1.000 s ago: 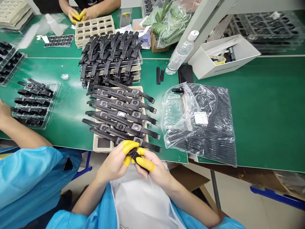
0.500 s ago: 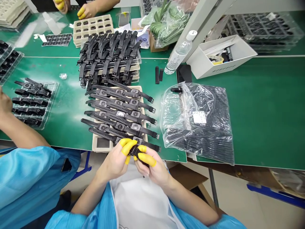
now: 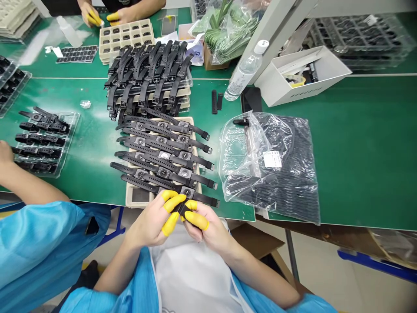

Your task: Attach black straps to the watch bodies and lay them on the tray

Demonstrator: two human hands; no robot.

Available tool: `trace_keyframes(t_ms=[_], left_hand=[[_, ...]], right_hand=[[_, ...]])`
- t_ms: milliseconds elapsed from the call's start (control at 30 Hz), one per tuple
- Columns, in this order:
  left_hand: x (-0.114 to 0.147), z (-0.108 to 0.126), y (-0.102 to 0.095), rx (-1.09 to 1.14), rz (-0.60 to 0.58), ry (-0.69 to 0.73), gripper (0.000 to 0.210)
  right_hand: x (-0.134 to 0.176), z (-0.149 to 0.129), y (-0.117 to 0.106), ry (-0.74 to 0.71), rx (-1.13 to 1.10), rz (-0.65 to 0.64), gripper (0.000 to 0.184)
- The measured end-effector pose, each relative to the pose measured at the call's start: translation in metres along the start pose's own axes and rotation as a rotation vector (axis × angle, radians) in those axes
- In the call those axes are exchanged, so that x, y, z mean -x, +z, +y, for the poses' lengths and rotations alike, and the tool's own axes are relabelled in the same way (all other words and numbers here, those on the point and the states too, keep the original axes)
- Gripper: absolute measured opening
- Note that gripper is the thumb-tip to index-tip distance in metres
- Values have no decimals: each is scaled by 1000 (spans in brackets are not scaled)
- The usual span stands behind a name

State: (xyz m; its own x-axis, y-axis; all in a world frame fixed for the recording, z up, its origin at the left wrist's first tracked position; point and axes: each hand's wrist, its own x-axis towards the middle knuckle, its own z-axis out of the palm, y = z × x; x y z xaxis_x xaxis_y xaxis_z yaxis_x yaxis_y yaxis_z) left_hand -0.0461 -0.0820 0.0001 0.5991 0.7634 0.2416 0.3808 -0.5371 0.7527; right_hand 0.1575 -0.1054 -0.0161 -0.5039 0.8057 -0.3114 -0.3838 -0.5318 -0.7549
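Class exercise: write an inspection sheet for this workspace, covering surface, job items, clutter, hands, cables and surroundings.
Surface: glossy green tabletop, pale seam across it.
Job's things: black watches with straps in rows on a beige moulded tray; small black item, partly hidden by fingers.
Clutter: clear plastic bottle, open white box, clear plastic bag of black strips.
Hands: left hand and right hand, wearing yellow finger covers, grip the small black item.
Cables: nothing seen.
Surroundings: co-worker's blue sleeve at left; another person's hands opposite.

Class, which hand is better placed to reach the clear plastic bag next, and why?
Likely the right hand: it is nearer the bag, though it and the left hand both hold a black piece.
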Motion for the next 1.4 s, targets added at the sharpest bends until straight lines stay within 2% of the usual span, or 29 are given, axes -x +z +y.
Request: trace_keyframes(t_ms=[100,233,300,367,433,500,533,567,600,667,733,800,867,967,1067,1233,1400], left_hand=[[9,-9,8,44,119,-68,47],[15,-9,26,203,418,-57,22],[12,-3,29,360,550,-80,19],[6,6,23,526,696,-166,21],[1,14,8,627,901,-239,19],[0,19,-7,623,1077,-277,17],[1,19,-13,594,1102,-304,18],[2,19,-17,562,1058,-349,19],[5,18,-18,527,953,-403,22],[10,15,-12,431,620,-447,29],[14,10,-1,291,337,-351,35],[15,7,10,153,207,-197,44],[14,5,15,71,156,-100,54],[13,4,15,21,103,-44,60],[14,2,14,15,102,-33,60],[14,3,18,-17,144,-7,62],[9,12,8,50,33,-27,56]], right_hand=[[1,-1,-1,-40,24,16,39],[3,-4,3,-5,115,-33,43],[3,-7,5,63,104,-99,47],[2,-12,4,134,121,-169,49],[2,-17,2,188,214,-214,47],[2,-20,0,202,290,-205,41],[2,-20,-1,192,284,-174,39],[3,-20,-1,174,250,-133,37],[3,-19,0,153,200,-95,37],[4,-17,3,117,104,-50,39],[4,-14,6,99,50,-64,40],[4,-12,9,101,30,-93,41],[4,-10,9,125,36,-129,41],[4,-6,7,140,7,-123,40],[3,-2,5,116,-77,-68,37],[1,1,8,138,-257,-68,31],[2,-1,9,173,-328,-26,27]])
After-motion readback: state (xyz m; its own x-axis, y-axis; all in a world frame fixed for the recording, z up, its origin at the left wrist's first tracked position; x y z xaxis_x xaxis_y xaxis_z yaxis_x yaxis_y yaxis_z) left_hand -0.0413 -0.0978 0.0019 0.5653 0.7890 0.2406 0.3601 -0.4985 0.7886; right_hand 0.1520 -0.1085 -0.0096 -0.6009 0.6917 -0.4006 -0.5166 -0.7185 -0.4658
